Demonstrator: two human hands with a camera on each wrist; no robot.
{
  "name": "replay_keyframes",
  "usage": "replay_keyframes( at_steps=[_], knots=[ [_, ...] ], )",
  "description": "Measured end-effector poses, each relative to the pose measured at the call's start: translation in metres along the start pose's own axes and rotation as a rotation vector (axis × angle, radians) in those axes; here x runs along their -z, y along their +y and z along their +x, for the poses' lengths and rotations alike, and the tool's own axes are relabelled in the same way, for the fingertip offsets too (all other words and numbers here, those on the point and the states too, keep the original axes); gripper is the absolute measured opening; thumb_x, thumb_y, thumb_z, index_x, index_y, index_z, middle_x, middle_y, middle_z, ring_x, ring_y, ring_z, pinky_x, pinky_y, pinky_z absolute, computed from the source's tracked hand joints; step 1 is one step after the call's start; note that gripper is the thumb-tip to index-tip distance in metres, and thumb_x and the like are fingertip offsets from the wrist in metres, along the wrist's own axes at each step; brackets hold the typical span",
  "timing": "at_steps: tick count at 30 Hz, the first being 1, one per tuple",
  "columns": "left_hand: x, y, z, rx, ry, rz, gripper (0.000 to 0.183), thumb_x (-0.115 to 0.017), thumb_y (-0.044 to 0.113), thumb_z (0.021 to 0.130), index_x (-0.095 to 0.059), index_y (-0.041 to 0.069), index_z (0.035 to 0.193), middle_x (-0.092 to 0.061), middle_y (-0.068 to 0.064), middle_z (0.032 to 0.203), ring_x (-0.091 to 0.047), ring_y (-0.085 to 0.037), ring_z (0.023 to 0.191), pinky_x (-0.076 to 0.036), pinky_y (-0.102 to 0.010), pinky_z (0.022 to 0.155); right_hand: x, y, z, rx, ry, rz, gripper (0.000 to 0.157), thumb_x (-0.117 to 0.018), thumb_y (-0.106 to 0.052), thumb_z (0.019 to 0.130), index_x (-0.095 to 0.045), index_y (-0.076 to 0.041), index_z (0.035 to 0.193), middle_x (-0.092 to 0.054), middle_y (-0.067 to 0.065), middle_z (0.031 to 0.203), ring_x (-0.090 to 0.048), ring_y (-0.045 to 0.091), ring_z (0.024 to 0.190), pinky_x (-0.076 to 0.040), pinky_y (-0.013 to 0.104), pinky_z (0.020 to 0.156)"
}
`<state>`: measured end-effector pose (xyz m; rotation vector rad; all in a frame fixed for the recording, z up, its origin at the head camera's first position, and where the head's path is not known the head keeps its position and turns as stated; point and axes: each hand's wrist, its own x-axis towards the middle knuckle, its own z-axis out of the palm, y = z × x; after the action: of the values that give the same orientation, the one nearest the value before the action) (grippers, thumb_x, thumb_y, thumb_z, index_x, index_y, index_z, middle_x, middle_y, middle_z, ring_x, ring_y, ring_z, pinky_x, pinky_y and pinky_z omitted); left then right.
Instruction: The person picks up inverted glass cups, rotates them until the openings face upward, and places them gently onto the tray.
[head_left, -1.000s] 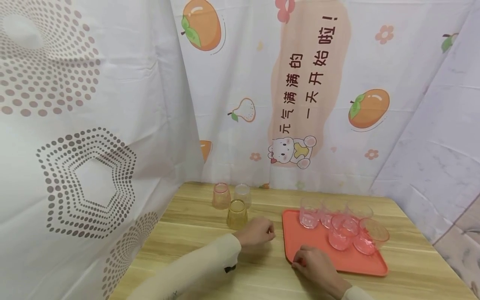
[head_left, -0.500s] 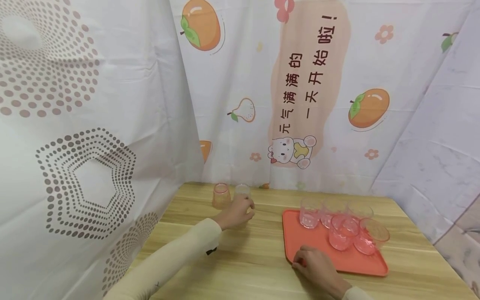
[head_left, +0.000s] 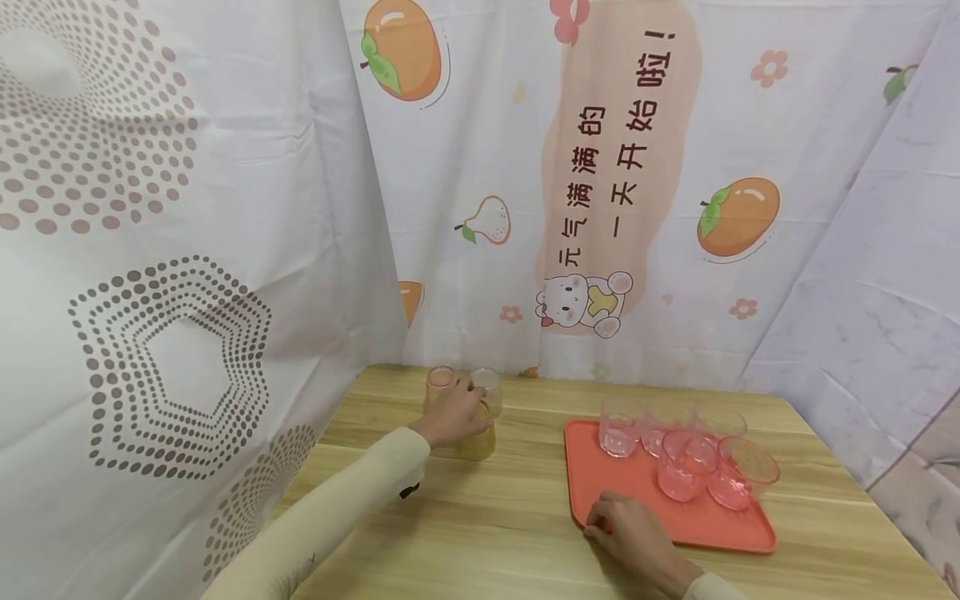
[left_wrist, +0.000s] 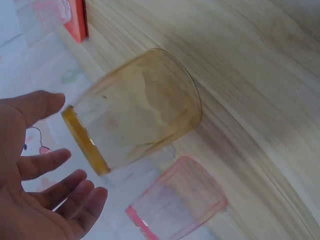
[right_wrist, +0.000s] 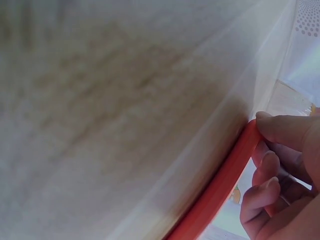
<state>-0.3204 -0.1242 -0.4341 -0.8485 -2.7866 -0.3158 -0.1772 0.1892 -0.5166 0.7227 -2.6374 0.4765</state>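
Note:
A yellow glass (head_left: 478, 443) stands upside down on the left of the table, its thick base upward. My left hand (head_left: 452, 417) is over it; in the left wrist view the thumb and spread fingers are beside the base of the yellow glass (left_wrist: 142, 107), not closed round it. Just behind are a pink glass (head_left: 439, 385), also upside down, and a clear glass (head_left: 489, 385), partly hidden by the hand. My right hand (head_left: 633, 533) pinches the near left corner of a red tray (head_left: 622, 492), seen also as a red rim (right_wrist: 220, 185) in the right wrist view.
Several clear and pinkish glasses (head_left: 678, 483) stand upright, close together, on the tray's back and right part. The wooden table (head_left: 517, 533) ends at a printed curtain (head_left: 495, 292) behind and a dotted curtain (head_left: 322, 333) on the left.
My left hand has moved left and back from the middle of the table, over the glasses, to the yellow glass. The right hand and tray have stayed still.

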Motion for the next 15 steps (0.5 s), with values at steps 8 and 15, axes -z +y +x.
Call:
replay_keyframes(
  at_steps=[8, 15],
  knots=[
    [-0.011, -0.012, -0.003, 0.036, -0.080, -0.058, 0.055, -0.068, 0.046, 0.083, -0.062, 0.007, 0.121, -0.057, -0.012, 0.118, -0.047, -0.026, 0.108, -0.045, -0.041, 0.088, -0.001, 0.000, -0.001, 0.014, 0.004, 0.013, 0.021, -0.084, -0.024, 0.067, -0.064, -0.027, 0.068, -0.045, -0.021, 0.070, -0.044, -0.006, 0.062, -0.039, 0.020, 0.052],
    [-0.013, -0.017, -0.001, 0.050, -0.081, -0.132, 0.054, -0.068, 0.045, 0.084, -0.060, 0.008, 0.122, -0.055, -0.010, 0.119, -0.048, -0.022, 0.105, -0.045, -0.038, 0.087, 0.001, 0.000, 0.002, -0.032, -0.049, 0.027, 0.018, -0.082, -0.024, 0.071, -0.064, -0.026, 0.069, -0.045, -0.020, 0.070, -0.045, -0.005, 0.063, -0.040, 0.021, 0.054]
  ],
)
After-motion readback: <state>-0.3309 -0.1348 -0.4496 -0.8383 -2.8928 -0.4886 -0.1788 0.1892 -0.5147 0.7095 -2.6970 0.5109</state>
